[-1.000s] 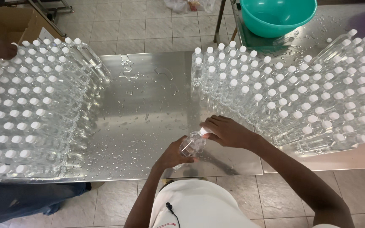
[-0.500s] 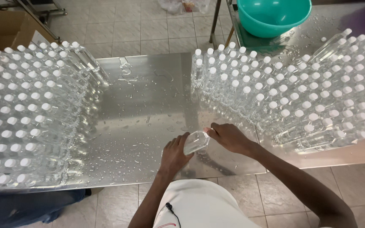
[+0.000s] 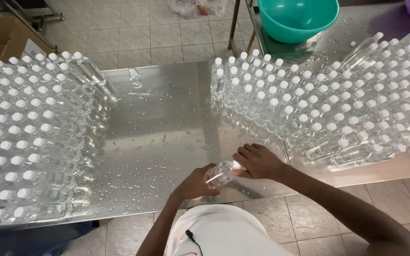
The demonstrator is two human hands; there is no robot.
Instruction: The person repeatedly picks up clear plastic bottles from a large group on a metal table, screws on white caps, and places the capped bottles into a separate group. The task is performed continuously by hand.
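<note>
Left hand: our left hand [image 3: 193, 184] is wrapped round the bottom end of a clear plastic bottle [image 3: 220, 173], fingers curled under it.
Right hand: our right hand [image 3: 257, 161] is closed over the cap end of the same bottle, so we can't see the cap at all.
Bottle: it's lying tilted on its side between both hands, just over the near edge of the steel table [image 3: 167, 128], pretty much right in front of us.
Table: shiny metal, wet, water drops all over the middle strip.
Left batch: a big block of white-capped bottles [image 3: 29, 137] packed tight on the left of the table.
Right batch: another packed block of bottles [image 3: 338, 99] on the right, just beside our right hand.
Behind: a teal bowl [image 3: 297, 18] on a stand past the table, and a cardboard box [image 3: 1, 33] at top left.
</note>
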